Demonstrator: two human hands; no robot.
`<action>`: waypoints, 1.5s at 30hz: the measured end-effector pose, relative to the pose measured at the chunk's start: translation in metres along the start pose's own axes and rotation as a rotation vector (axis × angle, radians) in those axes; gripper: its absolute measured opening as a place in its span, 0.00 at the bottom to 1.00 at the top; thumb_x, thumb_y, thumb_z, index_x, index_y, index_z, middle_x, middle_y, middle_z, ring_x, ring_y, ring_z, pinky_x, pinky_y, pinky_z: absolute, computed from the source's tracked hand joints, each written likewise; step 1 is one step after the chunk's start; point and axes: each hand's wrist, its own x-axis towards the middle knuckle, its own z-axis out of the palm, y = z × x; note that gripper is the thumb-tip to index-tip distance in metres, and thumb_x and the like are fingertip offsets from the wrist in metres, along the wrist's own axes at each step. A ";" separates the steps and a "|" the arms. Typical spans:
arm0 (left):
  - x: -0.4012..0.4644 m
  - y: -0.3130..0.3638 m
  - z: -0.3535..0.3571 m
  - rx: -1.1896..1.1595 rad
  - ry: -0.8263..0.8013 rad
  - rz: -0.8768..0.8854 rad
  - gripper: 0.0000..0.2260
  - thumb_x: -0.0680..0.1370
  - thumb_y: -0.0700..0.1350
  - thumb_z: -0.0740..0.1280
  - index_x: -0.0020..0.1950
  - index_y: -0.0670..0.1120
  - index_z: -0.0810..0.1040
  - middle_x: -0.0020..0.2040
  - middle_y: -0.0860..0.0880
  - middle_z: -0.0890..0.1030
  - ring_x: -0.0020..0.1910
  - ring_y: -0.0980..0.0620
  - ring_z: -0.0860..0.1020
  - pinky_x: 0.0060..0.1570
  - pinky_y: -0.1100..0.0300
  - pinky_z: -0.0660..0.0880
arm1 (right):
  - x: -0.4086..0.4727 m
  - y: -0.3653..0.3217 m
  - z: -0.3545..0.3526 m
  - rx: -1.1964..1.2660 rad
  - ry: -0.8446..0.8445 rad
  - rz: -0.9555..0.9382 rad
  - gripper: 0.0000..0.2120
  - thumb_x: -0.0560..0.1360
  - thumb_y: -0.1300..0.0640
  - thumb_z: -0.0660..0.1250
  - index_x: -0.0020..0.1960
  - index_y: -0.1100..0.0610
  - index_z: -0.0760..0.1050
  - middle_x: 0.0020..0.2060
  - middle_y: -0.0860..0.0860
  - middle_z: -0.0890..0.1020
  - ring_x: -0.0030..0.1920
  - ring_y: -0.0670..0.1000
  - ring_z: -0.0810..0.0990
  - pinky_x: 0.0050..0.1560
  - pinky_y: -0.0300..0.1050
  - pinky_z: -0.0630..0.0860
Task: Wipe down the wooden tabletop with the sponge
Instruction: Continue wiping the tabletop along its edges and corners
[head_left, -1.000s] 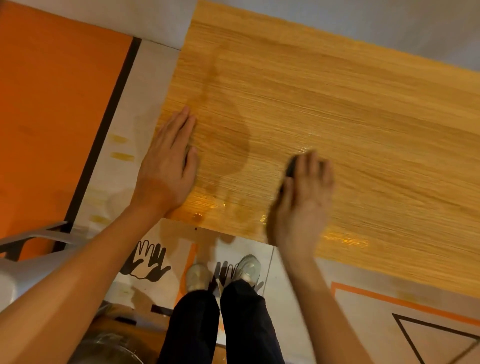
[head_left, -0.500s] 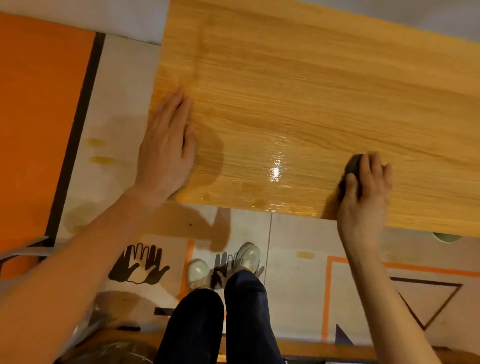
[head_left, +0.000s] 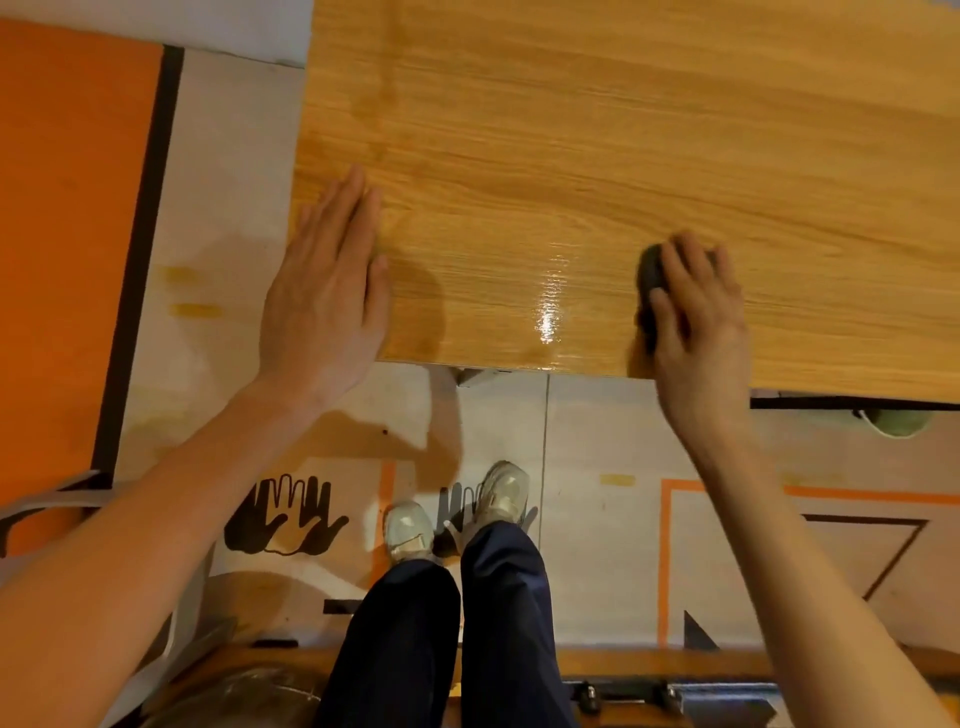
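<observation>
1 desk (head_left: 623, 156), wood-grain top, near edge running left-right across the view. 1 sponge (head_left: 650, 291), dark, mostly hidden under the right hand (head_left: 693, 317); it sits on the desk near the near edge, right of centre. Visible part is a dark strip showing on the hand's left side, long axis approx near-far, far end rounded and poking out past the fingers (head_left: 680, 270). Rest of its shape can't be told.

2 hands. Right hand: fingers curled over the sponge, pressing it to the desk, thumb on the sponge's left side; slightly blurred. Left hand (head_left: 324, 291): flat, palm down, fingers straight and together, gripping nothing, pointing far; it lies on the desk's near-left corner, w/ the heel past the near edge and the outer side over the left edge.

1 wet glossy patch (head_left: 550, 306) on the desk btwn the hands, closer to the sponge, reaching the near edge.

Floor (head_left: 234, 208) below: pale, w/ an orange area (head_left: 67, 234) at left bordered by a black stripe, black handprint graphics (head_left: 285, 514), an orange outline and a dark triangle outline at right. 2 pale shoes (head_left: 410, 530) on the floor, 2 dark trouser legs (head_left: 452, 639) near the camera.

1 greenish round thing (head_left: 898, 423) peeks out under the desk's near edge at far right; can't tell what it is. No containers identifiable; a shiny rounded surface at bottom left is too cut off to name
</observation>
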 end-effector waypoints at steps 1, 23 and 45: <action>0.000 0.001 0.000 0.005 0.005 0.001 0.23 0.87 0.45 0.52 0.81 0.38 0.59 0.82 0.42 0.58 0.82 0.45 0.55 0.81 0.53 0.49 | -0.002 0.014 -0.011 0.027 0.068 0.117 0.21 0.81 0.57 0.55 0.73 0.59 0.67 0.75 0.54 0.65 0.77 0.57 0.55 0.76 0.58 0.55; 0.002 -0.001 0.004 0.016 0.049 0.003 0.23 0.87 0.45 0.50 0.80 0.38 0.59 0.81 0.40 0.59 0.81 0.44 0.56 0.81 0.49 0.52 | 0.032 -0.047 0.033 0.039 -0.017 -0.086 0.19 0.83 0.56 0.56 0.72 0.58 0.69 0.73 0.54 0.67 0.77 0.59 0.57 0.74 0.60 0.58; 0.001 0.002 0.001 -0.007 0.014 -0.025 0.23 0.86 0.45 0.49 0.81 0.39 0.59 0.82 0.43 0.57 0.82 0.46 0.55 0.81 0.53 0.50 | -0.078 -0.112 0.072 0.006 -0.115 -0.385 0.20 0.81 0.62 0.61 0.72 0.60 0.68 0.73 0.55 0.68 0.76 0.58 0.58 0.76 0.59 0.55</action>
